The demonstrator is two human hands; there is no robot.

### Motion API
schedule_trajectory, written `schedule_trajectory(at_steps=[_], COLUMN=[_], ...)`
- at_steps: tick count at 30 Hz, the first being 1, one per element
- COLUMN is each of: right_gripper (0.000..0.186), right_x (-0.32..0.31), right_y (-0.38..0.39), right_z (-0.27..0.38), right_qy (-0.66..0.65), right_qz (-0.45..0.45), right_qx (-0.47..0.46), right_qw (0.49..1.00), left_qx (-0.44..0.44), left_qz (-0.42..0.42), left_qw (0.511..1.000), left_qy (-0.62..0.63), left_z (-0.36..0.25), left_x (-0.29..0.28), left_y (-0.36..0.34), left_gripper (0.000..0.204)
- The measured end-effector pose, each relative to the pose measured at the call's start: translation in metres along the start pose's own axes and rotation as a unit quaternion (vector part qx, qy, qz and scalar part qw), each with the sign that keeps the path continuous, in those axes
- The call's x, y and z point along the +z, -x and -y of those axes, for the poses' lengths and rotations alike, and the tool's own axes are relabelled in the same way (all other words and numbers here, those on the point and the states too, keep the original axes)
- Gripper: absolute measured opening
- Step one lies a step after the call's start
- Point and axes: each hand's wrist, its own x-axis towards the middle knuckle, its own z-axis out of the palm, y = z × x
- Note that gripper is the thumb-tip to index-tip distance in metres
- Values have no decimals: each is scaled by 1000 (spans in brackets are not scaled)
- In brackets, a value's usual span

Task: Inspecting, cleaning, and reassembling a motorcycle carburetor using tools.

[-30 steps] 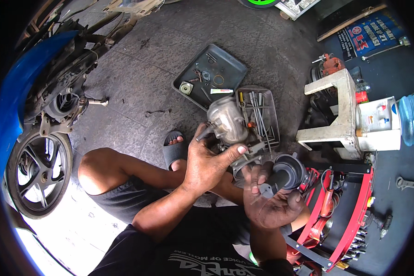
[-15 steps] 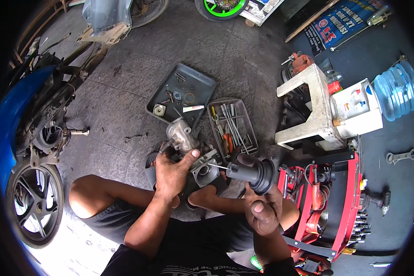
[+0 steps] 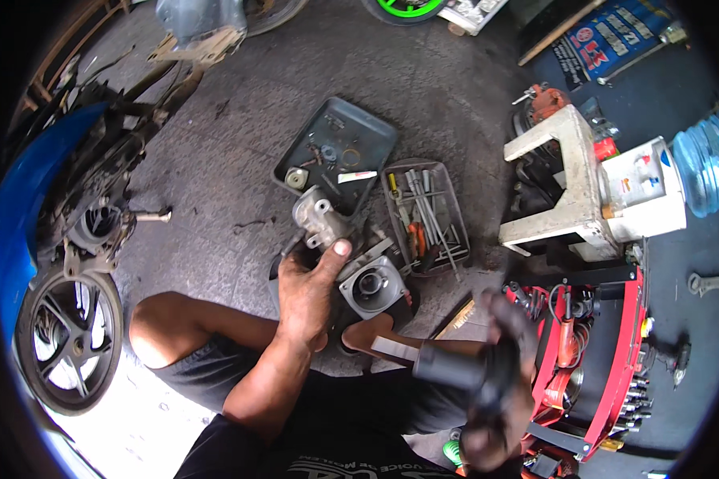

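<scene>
Your left hand [image 3: 305,299] is clamped on the metal body [image 3: 321,220], above the floor [image 3: 224,172], before the tray [image 3: 369,140] | your right hand [image 3: 522,387], blurred, is closed around the dark cylinder [image 3: 447,367], over your leg [image 3: 427,403]

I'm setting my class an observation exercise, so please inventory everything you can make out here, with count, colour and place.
carburettor body: one, silver-grey, in left hand
cylindrical part: one, dark, blurred, in right hand
parts tray: one, dark grey, floor ahead
tube: one, white, inside parts tray
tool tray: one, grey-brown, right of parts tray
hand tools: several, mostly silver, in tool tray
motorcycle: one, partly blue, far left
spoked wheel: one, dark grey, lower left
green-rimmed wheel: one, top edge
stool: one, white, right
water bottle: one, clear blue, far right
tool rack: one, red, lower right
power drill: one, dark, far right
poster: one, mainly blue, upper right
smaller pieces: unclear
hands: two, bare, centre and lower right of centre
</scene>
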Motion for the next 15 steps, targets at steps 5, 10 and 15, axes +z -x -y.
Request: schedule_trajectory(at_steps=[5,10,15], right_gripper=[60,75,75], right_x=[17,33,39], right_y=[-15,-24,-16], right_z=[-23,-11,-20], right_qy=[-472,-772,-844], right_qz=[34,-33,-27], right_qx=[166,387,364], right_qw=[865,504,392], left_qx=[6,-18,-22], left_qz=[-17,-8,-16], left_qw=[1000,998,995], left_qy=[1,-52,-98], left_z=[7,16,24], left_x=[6,-5,-3], left_y=[1,-6,-4], left_gripper=[45,44,46])
